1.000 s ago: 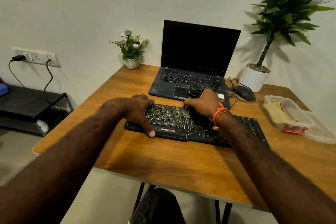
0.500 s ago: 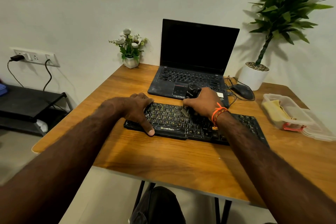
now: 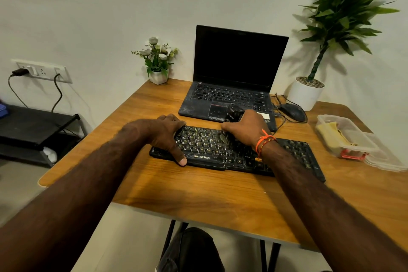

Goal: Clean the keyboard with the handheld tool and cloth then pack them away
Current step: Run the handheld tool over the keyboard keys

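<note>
A black keyboard [image 3: 205, 146] lies across the middle of the wooden table [image 3: 198, 192]. My left hand [image 3: 163, 134] presses flat on its left end, thumb over the front edge. My right hand [image 3: 245, 128] grips a black handheld cleaning tool [image 3: 234, 113], whose brush tip [image 3: 224, 137] touches the keys near the keyboard's middle. A yellow cloth [image 3: 331, 134] lies inside a clear plastic box [image 3: 351, 139] at the right of the table.
An open black laptop [image 3: 234, 77] stands behind the keyboard, with a mouse [image 3: 292, 111] and cables to its right. A small flower pot [image 3: 157, 62] and a large potted plant [image 3: 306, 93] stand at the back. The box's lid [image 3: 388, 159] lies beside it.
My right hand with the tool has shifted slightly along the keys. My left hand stays on the keyboard's left end. The view has shifted a little.
</note>
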